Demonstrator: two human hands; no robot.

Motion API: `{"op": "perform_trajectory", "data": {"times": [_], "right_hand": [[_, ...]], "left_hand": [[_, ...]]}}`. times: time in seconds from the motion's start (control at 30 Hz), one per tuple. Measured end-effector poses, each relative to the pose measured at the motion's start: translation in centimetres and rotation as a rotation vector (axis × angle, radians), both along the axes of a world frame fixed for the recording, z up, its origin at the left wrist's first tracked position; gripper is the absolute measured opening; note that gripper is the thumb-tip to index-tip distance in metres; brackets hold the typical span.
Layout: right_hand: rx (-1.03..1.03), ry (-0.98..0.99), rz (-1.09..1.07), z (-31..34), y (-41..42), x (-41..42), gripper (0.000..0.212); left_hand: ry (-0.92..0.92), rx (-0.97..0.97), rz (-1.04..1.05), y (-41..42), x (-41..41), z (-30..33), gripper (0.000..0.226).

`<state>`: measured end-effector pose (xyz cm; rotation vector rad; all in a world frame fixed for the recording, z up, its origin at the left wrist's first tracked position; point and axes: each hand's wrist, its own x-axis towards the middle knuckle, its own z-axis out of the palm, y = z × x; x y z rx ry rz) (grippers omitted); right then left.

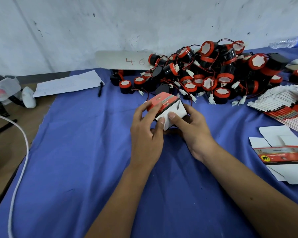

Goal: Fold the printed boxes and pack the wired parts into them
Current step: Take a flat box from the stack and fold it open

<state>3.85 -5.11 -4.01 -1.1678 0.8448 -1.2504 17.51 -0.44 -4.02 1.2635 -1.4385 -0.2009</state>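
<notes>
A small printed box, red on top with white flaps, is held just above the blue cloth at the centre. My left hand grips its left side, fingers curled over the red top and thumb on a white flap. My right hand holds its right side, thumb pressing the same white end flaps. Behind it lies a big pile of black and red wired parts with white connectors. A fanned stack of flat printed boxes lies at the right, and one unfolded box blank nearer the right edge.
A blue cloth covers the table. A paper sheet and black pen lie at the back left, a white board marked 46 leans on the wall, a water bottle lies far right, and a white cable runs along the left edge.
</notes>
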Motion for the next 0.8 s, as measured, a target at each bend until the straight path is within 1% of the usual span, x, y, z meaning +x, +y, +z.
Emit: {"op": "perform_trajectory", "data": {"times": [0.27,0.3,0.37,0.43,0.5,0.6,0.67,0.7,0.73,0.77,0.8], "right_hand": [[0.023,0.032,-0.121,-0.2,-0.1,0.0,0.036],[0.026,0.02,-0.126,-0.2,-0.1,-0.1,0.037],[0.032,-0.032,-0.092,0.0,0.0,-0.2,0.04],[0.048,-0.097,-0.03,0.2,0.2,-0.2,0.046],[0.082,-0.172,0.014,0.3,0.2,-0.3,0.054],[0.12,-0.27,0.057,0.5,0.2,-0.6,0.068],[0.119,-0.325,0.086,0.8,0.2,-0.8,0.077],[0.103,-0.32,0.087,0.9,0.3,-0.8,0.078],[0.061,-0.269,0.068,1.0,0.5,-0.7,0.078],[-0.027,-0.145,0.012,1.1,0.7,-0.7,0.077],[-0.175,0.052,-0.078,1.1,0.8,-0.8,0.076]], "left_hand": [[-0.002,-0.004,-0.047,0.0,-0.7,-0.5,0.038],[0.013,-0.004,-0.054,-0.1,-0.8,-0.5,0.037],[0.117,0.011,-0.087,-0.1,-0.8,-0.3,0.036],[0.25,0.043,-0.107,0.0,-0.6,-0.2,0.034],[0.333,0.071,-0.093,0.0,-0.3,-0.1,0.033],[0.375,0.094,-0.083,-0.1,-0.3,-0.2,0.031],[0.363,0.164,-0.07,-0.2,-0.3,-0.4,0.031],[0.335,0.215,-0.059,-0.3,-0.4,-0.6,0.032],[0.299,0.26,-0.044,-0.4,-0.4,-0.8,0.032],[0.269,0.286,-0.026,-0.4,-0.4,-0.9,0.034],[0.253,0.287,-0.01,-0.3,-0.4,-0.8,0.035]]}}
